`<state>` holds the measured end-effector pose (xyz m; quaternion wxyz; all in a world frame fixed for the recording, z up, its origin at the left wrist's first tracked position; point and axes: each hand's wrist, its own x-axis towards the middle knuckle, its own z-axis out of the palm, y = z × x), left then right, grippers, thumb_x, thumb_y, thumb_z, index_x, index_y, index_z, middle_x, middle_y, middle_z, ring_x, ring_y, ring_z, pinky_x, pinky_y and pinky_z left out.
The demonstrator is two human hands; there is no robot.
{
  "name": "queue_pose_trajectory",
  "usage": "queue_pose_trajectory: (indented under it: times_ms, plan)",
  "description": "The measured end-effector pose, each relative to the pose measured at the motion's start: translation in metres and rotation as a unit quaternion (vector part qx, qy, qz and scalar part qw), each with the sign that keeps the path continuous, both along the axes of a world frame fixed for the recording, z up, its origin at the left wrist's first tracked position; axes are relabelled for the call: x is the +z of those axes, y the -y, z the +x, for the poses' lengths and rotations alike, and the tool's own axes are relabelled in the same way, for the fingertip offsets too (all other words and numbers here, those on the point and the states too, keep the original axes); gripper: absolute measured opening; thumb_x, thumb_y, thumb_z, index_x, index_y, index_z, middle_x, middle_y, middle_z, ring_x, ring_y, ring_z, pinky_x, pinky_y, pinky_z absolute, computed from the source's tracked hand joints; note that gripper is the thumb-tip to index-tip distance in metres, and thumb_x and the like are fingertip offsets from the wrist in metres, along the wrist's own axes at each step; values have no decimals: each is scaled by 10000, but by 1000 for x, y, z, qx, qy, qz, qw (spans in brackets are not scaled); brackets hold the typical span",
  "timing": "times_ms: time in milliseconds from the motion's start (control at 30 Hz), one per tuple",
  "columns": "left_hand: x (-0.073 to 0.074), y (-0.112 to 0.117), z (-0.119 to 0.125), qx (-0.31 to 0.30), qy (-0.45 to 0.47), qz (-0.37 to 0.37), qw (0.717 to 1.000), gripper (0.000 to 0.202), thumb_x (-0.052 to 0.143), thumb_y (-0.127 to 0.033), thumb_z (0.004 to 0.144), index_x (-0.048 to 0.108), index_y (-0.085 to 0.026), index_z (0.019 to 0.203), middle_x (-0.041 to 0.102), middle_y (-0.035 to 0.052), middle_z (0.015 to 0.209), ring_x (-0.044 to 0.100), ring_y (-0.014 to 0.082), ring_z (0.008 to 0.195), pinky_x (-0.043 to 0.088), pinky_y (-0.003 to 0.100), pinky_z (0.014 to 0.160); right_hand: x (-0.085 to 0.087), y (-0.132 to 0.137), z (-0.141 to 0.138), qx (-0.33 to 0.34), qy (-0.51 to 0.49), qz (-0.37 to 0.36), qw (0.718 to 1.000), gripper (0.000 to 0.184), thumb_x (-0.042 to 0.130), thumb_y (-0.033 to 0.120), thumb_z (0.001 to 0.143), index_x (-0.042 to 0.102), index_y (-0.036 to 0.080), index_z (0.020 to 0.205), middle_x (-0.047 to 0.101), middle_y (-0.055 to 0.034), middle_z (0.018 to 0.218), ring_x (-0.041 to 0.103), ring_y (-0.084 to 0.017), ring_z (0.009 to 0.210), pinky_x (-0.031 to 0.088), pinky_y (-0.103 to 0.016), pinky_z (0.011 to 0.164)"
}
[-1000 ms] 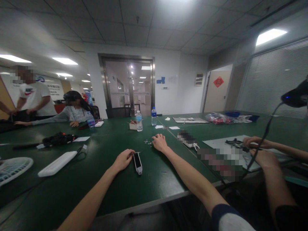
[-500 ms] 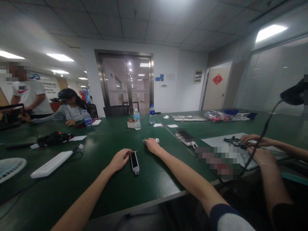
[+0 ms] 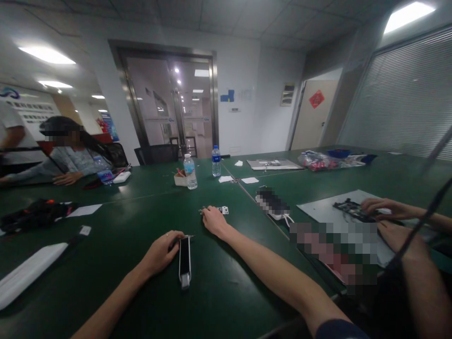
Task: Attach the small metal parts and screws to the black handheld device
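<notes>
On the green table, my left hand [image 3: 163,253] is closed, its fingertips at the far end of a long, narrow device [image 3: 184,261] with a black top, white sides and a grey near end. A thin metal piece [image 3: 191,236] sticks out beside that end; its full shape is hidden. Farther forward, my right hand [image 3: 214,222] reaches down with bent fingers over small silvery metal parts. One flat metal piece with holes [image 3: 223,210] shows to the right of the knuckles. What the right fingertips grip is too small to name.
Two water bottles [image 3: 190,173] [image 3: 216,162] and a small box [image 3: 180,178] stand ahead. A long white case [image 3: 33,273] lies left. At right, another person's hands [image 3: 384,212] work over a white board [image 3: 312,207]. A seated person [image 3: 70,150] is far left.
My view has tilted down and turned slightly right, so the table things appear shifted left. Both hands stay at the same things.
</notes>
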<state>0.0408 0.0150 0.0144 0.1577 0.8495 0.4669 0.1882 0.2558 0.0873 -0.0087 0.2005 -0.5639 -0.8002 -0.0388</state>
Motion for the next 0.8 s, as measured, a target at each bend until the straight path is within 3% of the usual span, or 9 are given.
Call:
queue_pose_trajectory:
  times_ms: [300, 567, 800]
  plan:
    - [-21, -6, -18, -10, 13, -23, 1000, 341, 386, -300, 864, 529, -260, 1171, 584, 33, 1152, 553, 209, 1049, 483, 368, 898, 5, 2, -1, 42, -43, -33, 998, 222, 394, 170, 894, 580, 147, 1014, 581, -100, 995, 532, -176, 927, 421, -296, 809]
    - [-35, -9, -31, -37, 28, 27, 999, 360, 443, -283, 846, 526, -358, 1188, 628, 0, 1121, 614, 200, 987, 547, 326, 820, 8, 3, -2, 53, -64, -26, 996, 190, 424, 178, 883, 585, 154, 981, 583, -92, 972, 519, -184, 903, 431, -307, 788]
    - [-42, -8, -45, -36, 13, 53, 998, 354, 449, -297, 841, 548, -375, 1171, 668, -29, 1066, 649, 169, 914, 567, 257, 759, 12, 4, -2, 51, -67, -41, 996, 183, 444, 190, 879, 590, 168, 987, 581, -73, 964, 505, -175, 897, 417, -295, 763]
